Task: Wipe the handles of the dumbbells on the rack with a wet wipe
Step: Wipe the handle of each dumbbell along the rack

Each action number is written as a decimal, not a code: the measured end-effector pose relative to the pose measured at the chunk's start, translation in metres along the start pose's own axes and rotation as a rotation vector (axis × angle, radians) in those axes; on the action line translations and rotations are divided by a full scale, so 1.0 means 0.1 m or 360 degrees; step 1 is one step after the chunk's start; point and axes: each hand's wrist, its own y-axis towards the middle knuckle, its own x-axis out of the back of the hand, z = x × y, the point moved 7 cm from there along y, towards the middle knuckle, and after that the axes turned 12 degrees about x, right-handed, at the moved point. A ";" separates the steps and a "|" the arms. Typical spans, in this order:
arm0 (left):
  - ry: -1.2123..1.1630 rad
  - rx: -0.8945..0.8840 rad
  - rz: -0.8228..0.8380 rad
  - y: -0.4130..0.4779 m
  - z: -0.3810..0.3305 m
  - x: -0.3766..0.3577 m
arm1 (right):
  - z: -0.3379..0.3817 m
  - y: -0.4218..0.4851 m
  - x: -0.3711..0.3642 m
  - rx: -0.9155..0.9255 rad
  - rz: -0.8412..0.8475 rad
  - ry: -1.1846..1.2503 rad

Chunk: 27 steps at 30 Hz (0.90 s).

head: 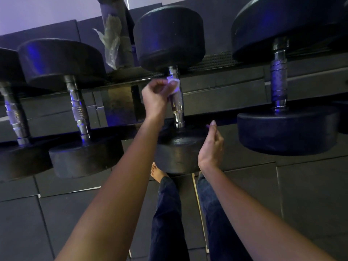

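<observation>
A person's left hand [155, 97] pinches a crumpled white wet wipe [173, 81] against the far end of the knurled chrome handle [177, 104] of a black round-headed dumbbell [169, 34] on the dark metal rack [226, 87]. Wrapping the wipe fully round and drawing it down the shaft would likely clean best. The right hand [211, 146] hovers nearby, loosely curled and empty.

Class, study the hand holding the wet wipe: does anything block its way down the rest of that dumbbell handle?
Nothing visible does. The left hand holds the wet wipe against the far end of the handle, and the chrome below is bare down to the near weight head. The right hand hovers beside that head, off the handle.
</observation>
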 end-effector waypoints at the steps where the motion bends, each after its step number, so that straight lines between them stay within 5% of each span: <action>1: 0.0052 -0.0090 -0.0064 -0.04 -0.04 -0.02 | 0.00 0.00 0.00 -0.0006 0.0006 0.0002; 5: 0.0881 -0.0427 -0.0121 -0.40 0.10 0.03 | 0.02 0.00 0.01 -0.0030 0.0015 0.0004; 12: 0.1985 -0.1976 0.0276 -0.38 -0.06 -0.39 | 0.01 -0.02 0.00 -0.0064 0.0070 0.0001; 14: 0.2228 -0.2253 0.0579 -0.47 0.09 -0.40 | 0.02 -0.01 0.01 -0.0065 0.0070 0.0012; 17: 0.2415 -0.2446 0.0961 -0.59 0.16 -0.33 | 0.03 -0.02 0.01 -0.0052 0.0077 0.0015; 22: 0.2438 -0.2284 0.0528 -0.38 -0.13 -0.47 | 0.05 -0.04 0.02 -0.0082 0.0113 -0.0034; 27: 0.2489 -0.2470 0.0942 -0.53 0.04 -0.41 | 0.05 -0.04 0.02 -0.0073 0.0110 -0.0030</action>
